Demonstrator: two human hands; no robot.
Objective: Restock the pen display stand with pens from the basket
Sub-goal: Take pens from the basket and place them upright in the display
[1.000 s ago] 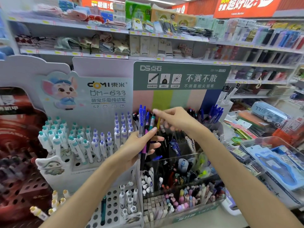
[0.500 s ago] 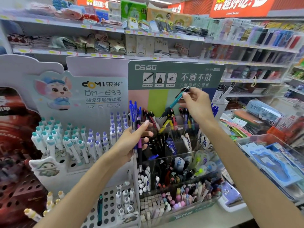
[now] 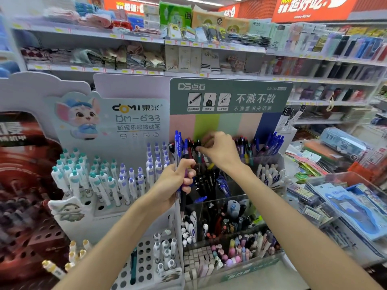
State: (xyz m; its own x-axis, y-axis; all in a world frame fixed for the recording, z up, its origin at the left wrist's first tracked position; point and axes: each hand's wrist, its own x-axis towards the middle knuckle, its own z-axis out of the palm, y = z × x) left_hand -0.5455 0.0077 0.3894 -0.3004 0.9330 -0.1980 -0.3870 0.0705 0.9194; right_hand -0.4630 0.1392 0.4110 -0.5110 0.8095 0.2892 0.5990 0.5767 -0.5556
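So my left hand (image 3: 178, 181) was wrapped around a small bunch of blue and purple click pens (image 3: 180, 155), fingers curled tight on the barrels, tips sticking up just in front of the clear plastic pen display stand with the green header card (image 3: 228, 95). My right hand (image 3: 217, 149) was up at the back row of the stand, thumb and fingertips pressed together on what looked like a dark pen among the black-and-red pens already standing there (image 3: 194, 147); honestly it was too blurry to say whether I actually had one pinched or was just nudging it in. The basket wasn't in view at all.

What could have gone wrong: that back row was packed, so pushing a pen in at a slant would probably tip its neighbours or jam it between slots. The bunch in my left hand was loose at the bottom, and one could have slid out into the lower bins.

Room-wise, the white stand of teal- and purple-capped pens (image 3: 100, 181) sat right beside my left wrist, and the blue pens on the right side (image 3: 272, 143) crowded the other edge. Only open way out was straight up and back toward me.
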